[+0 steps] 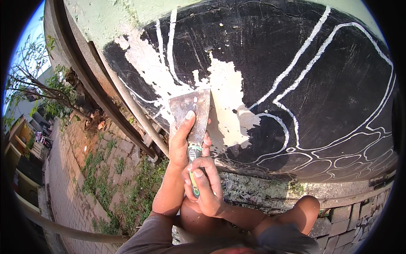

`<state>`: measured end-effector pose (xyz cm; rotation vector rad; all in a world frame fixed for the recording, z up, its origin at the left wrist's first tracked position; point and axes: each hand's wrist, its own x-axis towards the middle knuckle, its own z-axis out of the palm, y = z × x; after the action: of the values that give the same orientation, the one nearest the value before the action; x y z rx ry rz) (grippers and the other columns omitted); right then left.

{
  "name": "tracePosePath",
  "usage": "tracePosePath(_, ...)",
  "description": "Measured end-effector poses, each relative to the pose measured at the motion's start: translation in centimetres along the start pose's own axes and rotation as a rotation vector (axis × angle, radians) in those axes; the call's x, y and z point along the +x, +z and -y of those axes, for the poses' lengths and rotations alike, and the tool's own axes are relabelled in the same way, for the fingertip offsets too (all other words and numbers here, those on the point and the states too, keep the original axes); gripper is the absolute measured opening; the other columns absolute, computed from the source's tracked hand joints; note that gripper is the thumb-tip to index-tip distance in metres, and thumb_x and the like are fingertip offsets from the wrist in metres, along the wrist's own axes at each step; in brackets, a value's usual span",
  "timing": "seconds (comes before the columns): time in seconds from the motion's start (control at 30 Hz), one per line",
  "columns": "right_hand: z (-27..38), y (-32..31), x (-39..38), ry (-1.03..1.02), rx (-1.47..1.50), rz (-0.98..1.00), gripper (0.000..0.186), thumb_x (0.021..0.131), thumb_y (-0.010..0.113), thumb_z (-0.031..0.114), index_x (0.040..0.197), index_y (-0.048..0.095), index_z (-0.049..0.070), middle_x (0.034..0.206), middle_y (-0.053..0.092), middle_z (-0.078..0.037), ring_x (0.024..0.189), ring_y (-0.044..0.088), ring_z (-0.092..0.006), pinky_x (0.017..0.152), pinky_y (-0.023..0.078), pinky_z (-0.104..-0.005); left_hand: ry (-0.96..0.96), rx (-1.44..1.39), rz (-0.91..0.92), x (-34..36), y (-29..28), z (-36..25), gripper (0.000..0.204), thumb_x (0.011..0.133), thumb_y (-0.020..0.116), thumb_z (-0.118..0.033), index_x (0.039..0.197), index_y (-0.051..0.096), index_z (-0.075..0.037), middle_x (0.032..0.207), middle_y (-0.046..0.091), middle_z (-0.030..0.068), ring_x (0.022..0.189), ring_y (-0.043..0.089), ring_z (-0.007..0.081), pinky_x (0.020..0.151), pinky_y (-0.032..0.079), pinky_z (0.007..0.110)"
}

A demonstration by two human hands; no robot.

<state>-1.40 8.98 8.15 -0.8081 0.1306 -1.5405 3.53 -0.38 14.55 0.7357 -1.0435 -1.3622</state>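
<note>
Gripping a paint scraper (pixel 193 153) by handle (pixel 194 186) in curled right hand (pixel 208 188), pinching blade (pixel 200 111) in left hand (pixel 179 146), near black-painted wall (pixel 338 93).

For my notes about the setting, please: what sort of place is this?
Outdoors, probably a yard or lane: there is blue sky, brick paving and leafy branches beside a large painted wall.

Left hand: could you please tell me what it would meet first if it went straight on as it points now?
Beyond the scraper blade it holds, the left hand would likely meet the painted wall first, near a pale patch where paint is gone; the gap is hard to judge.
</note>
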Motion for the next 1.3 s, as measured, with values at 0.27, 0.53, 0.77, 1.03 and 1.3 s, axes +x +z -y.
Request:
tracePosePath(0.27, 1.0, 0.4, 1.2, 0.035, -0.030, 0.017, 0.016, 0.104, 0.038, 0.020, 0.114, 0.043, 0.009, 0.084, 0.048, -0.006, 0.045, 0.033, -0.0031, 0.041, 0.026, -0.0184, -0.064, -0.101, 0.043, 0.8, -0.2, -0.8, 0.036, 0.096, 0.055, -0.034, 0.098, 0.061, 0.001, 0.055, 0.059, 0.0083, 0.036, 0.053, 0.0137, 0.031, 0.040, 0.023)
tracePosePath(0.53, 3.1, 0.6, 3.2, -0.027, -0.086, 0.100, 0.017, 0.104, 0.037, 0.020, 0.116, 0.042, 0.009, 0.086, 0.047, -0.007, 0.046, 0.033, -0.0031, 0.042, 0.026, -0.0179, 0.012, -0.169, 0.051, 1.7, 2.3, -2.6, 0.039, 0.097, 0.053, -0.036, 0.098, 0.061, 0.003, 0.055, 0.058, 0.0097, 0.035, 0.050, 0.0149, 0.031, 0.039, 0.024)
tracePosePath(0.77, 1.9, -0.2, 0.7, 0.002, 0.030, 0.048, 0.016, 0.104, 0.035, 0.019, 0.117, 0.040, 0.010, 0.088, 0.046, -0.009, 0.048, 0.034, -0.0050, 0.043, 0.026, -0.0180, -0.026, -0.078, 0.121, 0.8, 1.5, -1.1, 0.035, 0.097, 0.051, -0.029, 0.099, 0.059, 0.004, 0.056, 0.059, 0.0129, 0.036, 0.051, 0.0187, 0.033, 0.042, 0.027)
tracePosePath(1.03, 2.6, 0.4, -0.3, 0.034, 0.039, -0.005, 0.014, 0.104, 0.034, 0.019, 0.114, 0.041, 0.011, 0.086, 0.047, -0.010, 0.042, 0.030, -0.0044, 0.038, 0.026, -0.0191, -0.089, -0.066, 0.048, -0.2, 1.2, -0.3, 0.036, 0.096, 0.053, -0.033, 0.098, 0.060, 0.002, 0.058, 0.060, 0.0104, 0.037, 0.053, 0.0151, 0.033, 0.042, 0.025)
tracePosePath(1.3, 5.8, 1.9, 3.2, 0.048, 0.061, 0.122, 0.015, 0.104, 0.035, 0.022, 0.114, 0.040, 0.011, 0.087, 0.047, -0.009, 0.043, 0.031, -0.0043, 0.040, 0.024, -0.0177, 0.032, -0.173, 0.091, 1.3, 4.5, -4.4, 0.036, 0.097, 0.053, -0.034, 0.099, 0.061, 0.001, 0.058, 0.060, 0.0070, 0.038, 0.054, 0.0126, 0.034, 0.044, 0.021)
